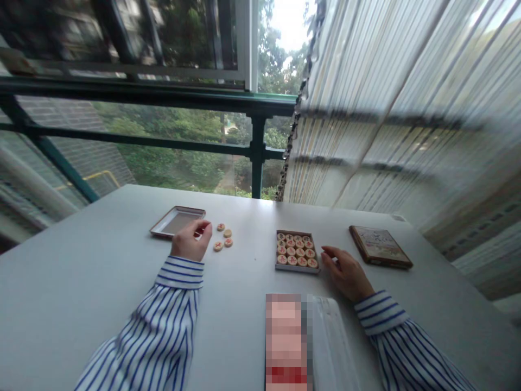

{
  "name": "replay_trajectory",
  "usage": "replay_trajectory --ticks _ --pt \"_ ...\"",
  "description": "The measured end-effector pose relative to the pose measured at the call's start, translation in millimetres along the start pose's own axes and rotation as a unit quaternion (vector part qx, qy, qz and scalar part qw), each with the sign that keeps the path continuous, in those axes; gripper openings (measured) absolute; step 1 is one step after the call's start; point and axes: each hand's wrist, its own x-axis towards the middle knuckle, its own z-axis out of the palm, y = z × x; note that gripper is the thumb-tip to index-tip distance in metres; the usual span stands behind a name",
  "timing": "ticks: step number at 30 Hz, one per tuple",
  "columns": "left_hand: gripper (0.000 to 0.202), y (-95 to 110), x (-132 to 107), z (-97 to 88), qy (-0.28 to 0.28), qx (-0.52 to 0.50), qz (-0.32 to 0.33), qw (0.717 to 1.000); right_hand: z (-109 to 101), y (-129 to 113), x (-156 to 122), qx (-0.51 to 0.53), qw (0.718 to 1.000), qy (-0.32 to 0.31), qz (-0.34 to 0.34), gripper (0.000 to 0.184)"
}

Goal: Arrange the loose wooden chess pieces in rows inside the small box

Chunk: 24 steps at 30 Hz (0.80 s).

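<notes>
My left hand (189,241) is over the right front corner of a shallow tray (158,233). Its fingers are curled in and pinched; whatever may be between them is hidden. Just to its right lie several loose round xiangqi pieces (228,242), most with red characters and one that looks blank. Near the middle of the table, an open square box (297,268) holds rows of the same pieces, red in front and dark at the back. Beside the box's right edge rests my right hand (345,270), fingers extended and thumb apart, with nothing seen in it.
To the right of my right hand lies a flat brown box with a printed cover (380,247). A blurred-out pinkish rectangle (287,336) and a clear plastic piece (331,336) lie at the near edge. Beyond the white table (244,304) are a green railing (256,146) and a string curtain (366,136).
</notes>
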Motion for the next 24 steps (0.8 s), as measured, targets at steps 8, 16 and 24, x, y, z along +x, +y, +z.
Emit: replay_trajectory --ticks 8,16,24 --pt "0.02 -12.1 -4.1 8.1 -0.041 0.005 0.014 0.999 -15.5 -21.8 13.0 0.004 0.998 0.062 -0.028 0.03" --pt "0.027 -5.5 -21.5 31.7 -0.179 0.112 0.112 0.971 -13.8 -86.0 46.4 0.027 0.992 0.004 -0.126 0.024" --pt "0.031 4.7 -25.1 34.7 -0.188 0.159 0.108 0.963 11.3 -124.0 64.0 0.017 0.977 -0.055 -0.206 0.024"
